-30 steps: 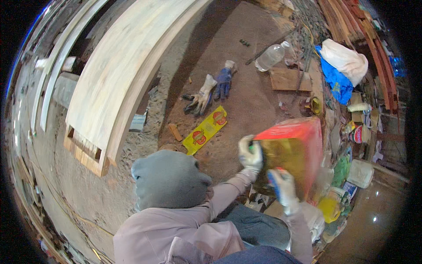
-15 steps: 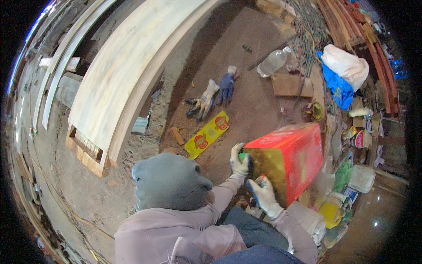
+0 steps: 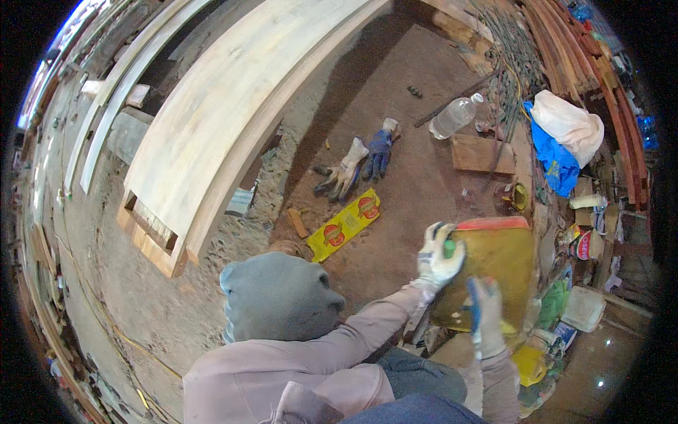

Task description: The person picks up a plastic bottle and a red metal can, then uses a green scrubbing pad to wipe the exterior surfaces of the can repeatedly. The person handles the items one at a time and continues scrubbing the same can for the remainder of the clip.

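Observation:
A large box-shaped tin [image 3: 498, 254], gold with a red edge, stands in front of me, its gold face turned towards me. My left hand [image 3: 439, 260], in a white glove with dark patches, curls its fingers at the tin's far left corner, round a small green cap-like piece [image 3: 449, 248]. My right hand [image 3: 486, 321], in a white and blue glove, is over the lower part of the gold face. Motion smears its fingers, so its grip and contact are unclear. Left of my forearm bulges a rounded grey cloth-covered shape [image 3: 279, 297]; what it covers cannot be made out.
A long pale board [image 3: 219, 99] fills the upper left. Two loose gloves [image 3: 359, 166] and a yellow printed strip [image 3: 345, 225] lie on the floor. A clear plastic bottle [image 3: 454, 117], wood block [image 3: 484, 154], white and blue bags [image 3: 565, 131] and a yellow container [image 3: 531, 364] line the right.
The tin has turned, swinging its red side out of sight and its gold face towards me. Both hands have moved right with it. The whole view has shifted slightly.

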The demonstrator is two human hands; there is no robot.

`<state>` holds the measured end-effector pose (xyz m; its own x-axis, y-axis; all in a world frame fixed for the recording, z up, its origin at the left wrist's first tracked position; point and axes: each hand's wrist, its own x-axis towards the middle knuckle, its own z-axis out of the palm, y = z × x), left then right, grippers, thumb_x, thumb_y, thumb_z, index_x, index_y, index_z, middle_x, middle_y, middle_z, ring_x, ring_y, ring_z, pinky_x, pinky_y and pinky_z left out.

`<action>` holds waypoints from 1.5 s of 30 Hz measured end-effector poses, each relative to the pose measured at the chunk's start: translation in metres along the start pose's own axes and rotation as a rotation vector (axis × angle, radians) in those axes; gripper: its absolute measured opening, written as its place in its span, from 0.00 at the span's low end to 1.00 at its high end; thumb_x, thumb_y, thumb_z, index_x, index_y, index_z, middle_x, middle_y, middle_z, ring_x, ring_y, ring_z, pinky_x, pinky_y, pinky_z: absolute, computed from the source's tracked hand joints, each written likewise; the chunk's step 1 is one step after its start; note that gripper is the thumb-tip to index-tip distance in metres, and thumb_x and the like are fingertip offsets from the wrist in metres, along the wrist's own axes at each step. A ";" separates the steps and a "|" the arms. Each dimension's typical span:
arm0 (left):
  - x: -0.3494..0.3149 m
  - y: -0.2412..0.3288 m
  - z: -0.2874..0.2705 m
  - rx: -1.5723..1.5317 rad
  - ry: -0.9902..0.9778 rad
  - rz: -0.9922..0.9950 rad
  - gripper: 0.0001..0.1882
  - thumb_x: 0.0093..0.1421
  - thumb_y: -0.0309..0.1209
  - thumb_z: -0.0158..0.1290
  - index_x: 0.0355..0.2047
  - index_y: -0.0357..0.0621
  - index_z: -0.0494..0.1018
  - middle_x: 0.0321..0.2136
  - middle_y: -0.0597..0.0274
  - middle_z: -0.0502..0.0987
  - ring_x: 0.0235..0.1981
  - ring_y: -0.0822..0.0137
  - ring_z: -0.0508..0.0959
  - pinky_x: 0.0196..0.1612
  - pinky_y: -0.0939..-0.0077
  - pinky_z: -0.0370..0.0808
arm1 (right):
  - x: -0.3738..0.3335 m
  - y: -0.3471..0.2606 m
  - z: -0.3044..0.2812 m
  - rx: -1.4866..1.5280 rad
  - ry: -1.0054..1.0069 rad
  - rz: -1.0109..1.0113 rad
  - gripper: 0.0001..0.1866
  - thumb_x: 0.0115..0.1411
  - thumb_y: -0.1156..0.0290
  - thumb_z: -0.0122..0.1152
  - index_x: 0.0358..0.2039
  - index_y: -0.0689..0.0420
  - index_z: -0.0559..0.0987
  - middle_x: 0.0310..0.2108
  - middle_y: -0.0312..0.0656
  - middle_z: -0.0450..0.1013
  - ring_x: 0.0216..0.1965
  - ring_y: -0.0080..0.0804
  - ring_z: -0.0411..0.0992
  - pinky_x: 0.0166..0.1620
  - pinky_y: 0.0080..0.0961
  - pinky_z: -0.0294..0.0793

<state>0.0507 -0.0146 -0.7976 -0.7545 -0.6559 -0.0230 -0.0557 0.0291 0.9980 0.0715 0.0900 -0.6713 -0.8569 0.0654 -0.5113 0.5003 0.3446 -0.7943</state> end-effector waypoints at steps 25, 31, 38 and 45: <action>0.003 -0.090 -0.052 -0.024 0.101 -0.001 0.17 0.57 0.32 0.53 0.47 0.45 0.73 0.47 0.49 0.74 0.49 0.49 0.76 0.54 0.62 0.73 | -0.010 0.066 0.083 -0.127 -0.246 0.033 0.12 0.58 0.66 0.66 0.31 0.52 0.70 0.26 0.32 0.68 0.27 0.20 0.65 0.33 0.21 0.68; -0.026 -0.070 -0.034 0.053 0.184 -0.066 0.17 0.56 0.32 0.53 0.46 0.45 0.74 0.49 0.46 0.73 0.50 0.47 0.75 0.54 0.61 0.73 | 0.016 0.082 0.016 -0.280 -0.263 0.070 0.12 0.59 0.65 0.65 0.39 0.57 0.75 0.31 0.39 0.76 0.26 0.28 0.74 0.29 0.28 0.76; 0.014 0.024 0.030 0.103 -0.080 -0.105 0.22 0.56 0.38 0.54 0.51 0.50 0.71 0.53 0.45 0.69 0.48 0.44 0.76 0.49 0.57 0.76 | 0.043 0.003 -0.062 0.100 -0.103 0.014 0.16 0.63 0.55 0.54 0.36 0.56 0.75 0.21 0.36 0.69 0.16 0.27 0.66 0.19 0.24 0.67; -0.009 -0.105 -0.056 -0.118 0.147 -0.253 0.16 0.57 0.29 0.51 0.47 0.44 0.74 0.44 0.49 0.76 0.47 0.52 0.77 0.52 0.66 0.73 | -0.005 0.090 0.087 -0.353 -0.289 0.095 0.14 0.57 0.64 0.68 0.36 0.55 0.72 0.32 0.34 0.69 0.32 0.24 0.67 0.37 0.26 0.70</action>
<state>0.1003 -0.0542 -0.8989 -0.6230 -0.7337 -0.2712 -0.1466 -0.2310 0.9618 0.1317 0.0395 -0.7687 -0.7146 -0.1345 -0.6865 0.4588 0.6508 -0.6050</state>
